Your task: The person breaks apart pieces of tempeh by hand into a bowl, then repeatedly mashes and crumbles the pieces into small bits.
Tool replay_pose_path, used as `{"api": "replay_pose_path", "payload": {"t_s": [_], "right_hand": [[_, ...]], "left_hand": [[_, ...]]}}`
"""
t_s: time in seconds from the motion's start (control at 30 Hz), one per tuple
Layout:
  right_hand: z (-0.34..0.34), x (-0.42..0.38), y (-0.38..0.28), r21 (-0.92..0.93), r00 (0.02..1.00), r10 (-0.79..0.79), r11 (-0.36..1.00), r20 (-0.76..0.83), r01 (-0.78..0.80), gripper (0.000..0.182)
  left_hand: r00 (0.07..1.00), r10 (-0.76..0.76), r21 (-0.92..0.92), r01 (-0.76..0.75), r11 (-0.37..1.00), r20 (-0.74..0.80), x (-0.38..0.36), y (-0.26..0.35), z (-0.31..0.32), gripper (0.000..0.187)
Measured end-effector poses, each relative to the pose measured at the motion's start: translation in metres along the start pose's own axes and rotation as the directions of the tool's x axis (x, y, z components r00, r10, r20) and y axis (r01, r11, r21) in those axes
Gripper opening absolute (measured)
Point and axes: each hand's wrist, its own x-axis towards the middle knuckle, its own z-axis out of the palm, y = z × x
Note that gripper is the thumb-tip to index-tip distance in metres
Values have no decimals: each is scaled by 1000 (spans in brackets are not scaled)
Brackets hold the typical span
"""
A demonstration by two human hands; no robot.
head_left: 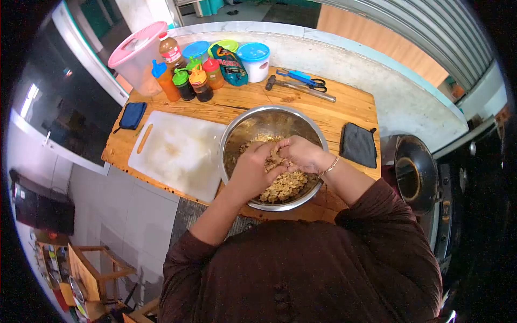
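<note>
Inside a steel bowl (269, 119) on the tabletop (344, 110), the left hand (253, 168) and right hand (303, 153) close their fingers around crumbly mixture (276, 160), apparently held low to catch falling bits; a cutting board (180, 153) lies at nine o'clock, likely leaving elbow room.

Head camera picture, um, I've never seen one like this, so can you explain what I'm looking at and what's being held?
It's one picture, from a camera worn on a person's head, looking forward and down; the curved edges come from the lens. There's no machine, just the wearer's bare left hand and right hand. They meet over a metal bowl, with some crumbly mixture between their fingers and more below. I can't tell what it's made of. On the wooden table are also a white cutting board, squeeze bottles, a hammer and a dark folded cloth.
</note>
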Motion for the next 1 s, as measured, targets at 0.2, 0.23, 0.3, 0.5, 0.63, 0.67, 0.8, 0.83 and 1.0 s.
{"api": "replay_pose_path", "payload": {"t_s": [0.2, 0.23, 0.3, 0.5, 0.63, 0.67, 0.8, 0.83, 1.0], "right_hand": [[4, -2, 1, -382, 986, -157, 909, 58, 167, 19], [3, 1, 6, -481, 975, -208, 850, 71, 216, 19], [-1, 13, 16, -634, 932, -338, 694, 131, 341, 21], [-12, 10, -6, -394, 961, -117, 894, 251, 212, 25], [-21, -1, -18, -85, 924, -120, 983, 363, 162, 36], [-28, 8, -16, -116, 907, -121, 976, 404, 182, 36], [-23, 11, -13, -148, 932, -119, 973, 342, 179, 34], [-18, 7, -15, -213, 947, -115, 960, 299, 184, 33], [0, 20, 9, -310, 982, -153, 934, 106, 179, 29]], "left_hand": [[964, -264, -72, 265, 962, 17, -3, 12, 13, 32], [963, -267, -77, 265, 961, -26, -4, 10, 17, 27], [980, -186, 2, 187, 982, -65, -7, 8, 15, 23], [970, -195, 67, 206, 976, -142, -14, -1, 14, 18], [844, -536, -111, 530, 841, -30, -16, -11, 10, 18], [821, -571, -281, 551, 785, 14, -15, -11, 11, 19], [864, -503, -391, 456, 799, -21, -11, 2, 18, 25], [896, -436, -278, 400, 874, -82, -11, 5, 17, 26], [880, -472, -180, 456, 872, -60, -8, 18, 10, 24]]}}
